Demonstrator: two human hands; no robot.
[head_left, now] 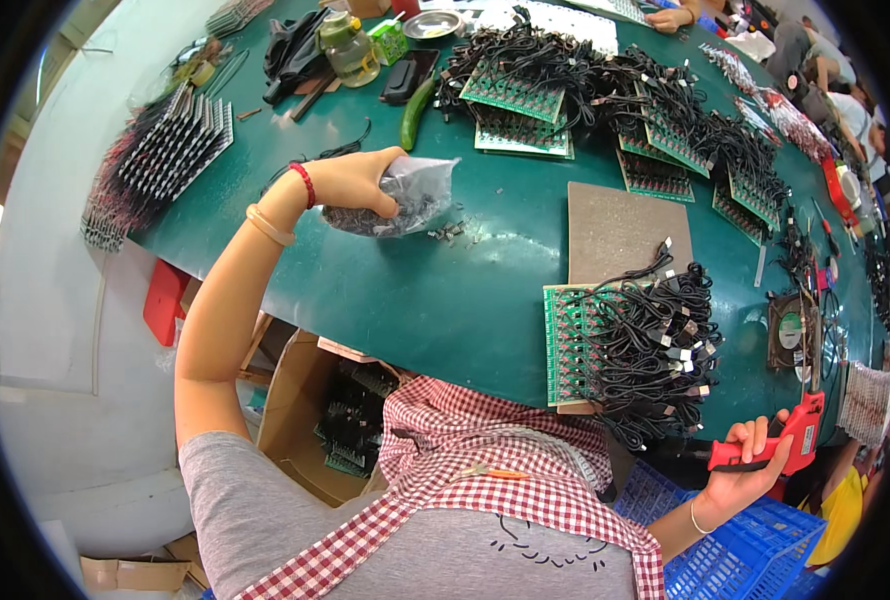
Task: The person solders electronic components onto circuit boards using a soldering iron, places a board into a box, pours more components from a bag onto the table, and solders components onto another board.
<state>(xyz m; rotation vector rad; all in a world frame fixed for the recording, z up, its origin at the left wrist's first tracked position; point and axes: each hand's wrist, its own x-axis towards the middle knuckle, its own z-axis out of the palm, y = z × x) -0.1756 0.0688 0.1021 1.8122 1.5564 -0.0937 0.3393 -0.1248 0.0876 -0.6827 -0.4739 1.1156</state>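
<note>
My left hand (360,188) is closed on a clear plastic bag (427,190) filled with small dark parts, just above the green table. Some loose dark bits (449,232) lie on the table beside it. In my right hand (750,465), fingers wrapped round its handle, is a red soldering gun (800,435), its tip pointing away from me toward a stand (788,332). Between my hands, at the table's near edge, a green circuit board panel (568,345) lies with many black cables (655,350) bundled over its right side. A brown board (620,225) lies partly under it.
Stacked panels with black cables (515,95) stand along the far side. At the left is a pile of boards (180,145). A cucumber (417,115), phone (410,75) and bottle (349,52) sit at the back. A blue crate (745,545) stands below right; a co-worker's hand (670,20) shows far off.
</note>
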